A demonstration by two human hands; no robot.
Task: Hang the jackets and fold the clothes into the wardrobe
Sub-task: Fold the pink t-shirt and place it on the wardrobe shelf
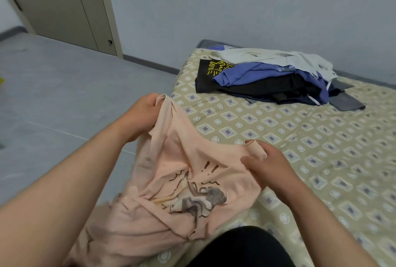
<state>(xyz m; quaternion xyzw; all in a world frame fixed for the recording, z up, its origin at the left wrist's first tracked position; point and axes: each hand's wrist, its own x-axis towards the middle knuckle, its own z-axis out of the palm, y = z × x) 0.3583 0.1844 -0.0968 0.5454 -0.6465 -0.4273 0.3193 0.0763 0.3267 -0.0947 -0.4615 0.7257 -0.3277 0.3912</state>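
The bed (300, 148) filled the right half of the view, its flat mattress covered by a beige sheet printed with repeating diamonds and small rings. A smooth grey floor (53, 99) ran along the bed's left edge to the wardrobe (64, 5), whose plain beige doors stood closed in the far left corner of the room.

Near the bed's far edge lay a loose pile of clothes (267, 80). A pale, crumpled garment (267, 56) lay on top of a soft blue one (246, 73). Under both was a black shirt (216, 69) with a yellow line drawing on it.

The peach T-shirt (171, 181) was held up over the bed's near left corner. It was thin, wrinkled cloth with a dark sketch-like print on its front, and its lower part sagged in folds toward the person's lap.

The left hand (141, 116) gripped a bunched upper corner of the T-shirt, its fingers curled tightly into the fabric. The right hand (267, 166) pinched the opposite upper edge, with the thumb wrapped in cloth and the fingers closed beneath it.
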